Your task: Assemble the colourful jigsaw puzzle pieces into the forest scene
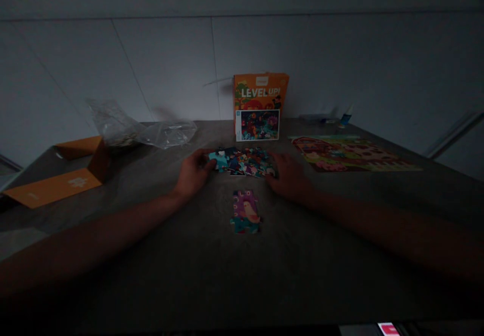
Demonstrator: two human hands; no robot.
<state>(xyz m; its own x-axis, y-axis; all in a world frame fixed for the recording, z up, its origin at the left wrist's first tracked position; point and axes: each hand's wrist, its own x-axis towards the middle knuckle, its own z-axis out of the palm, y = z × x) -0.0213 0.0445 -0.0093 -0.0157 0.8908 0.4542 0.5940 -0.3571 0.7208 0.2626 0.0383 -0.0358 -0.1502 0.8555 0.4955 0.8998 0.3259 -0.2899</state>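
Note:
A heap of colourful jigsaw puzzle pieces (247,163) lies mid-table between my two hands. My left hand (193,171) curls around the heap's left end, its thumb against a light-blue piece (219,161). On the other side, my right hand (288,176) grips the heap's right edge, thumb in front and fingers behind. Some fingertips are hidden by the pieces and the dim light. Closer to me rests a small joined section of puzzle (245,212), purple and teal with a pale bird-like figure, touched by neither hand.
Behind the heap, a picture card (257,125) leans on an orange "LEVEL UP!" box (260,90). An open orange box part (56,187) and clear plastic bags (166,133) lie left. Rightward are a farm-picture puzzle (351,154) and a small bottle (345,118).

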